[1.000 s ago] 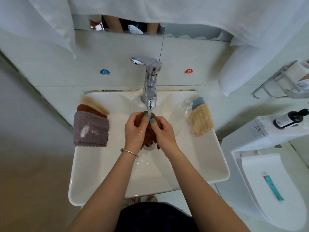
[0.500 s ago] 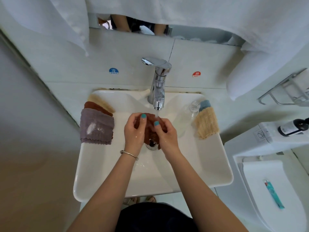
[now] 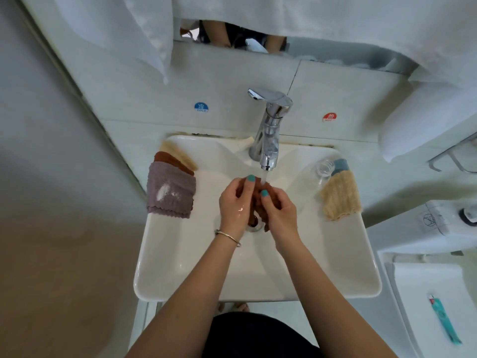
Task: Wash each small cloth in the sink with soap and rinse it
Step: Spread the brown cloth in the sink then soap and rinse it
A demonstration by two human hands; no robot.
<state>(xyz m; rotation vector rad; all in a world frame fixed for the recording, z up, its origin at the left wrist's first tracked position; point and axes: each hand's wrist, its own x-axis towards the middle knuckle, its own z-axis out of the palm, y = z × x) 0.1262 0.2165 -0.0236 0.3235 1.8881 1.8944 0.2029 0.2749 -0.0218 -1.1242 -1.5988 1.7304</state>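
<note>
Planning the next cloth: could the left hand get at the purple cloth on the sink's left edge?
Probably yes: the purple cloth tops its stack uncovered, but the left hand must first release the brown cloth.

Both hands cover most of the brown cloth [image 3: 258,202] and part of the drain [image 3: 254,226]. The frame's right edge cuts off the wall rack [image 3: 454,157].

A home bathroom — white sink [image 3: 165,254] with chrome tap [image 3: 269,130], toilet [image 3: 426,293], toothpaste tube [image 3: 444,321].
</note>
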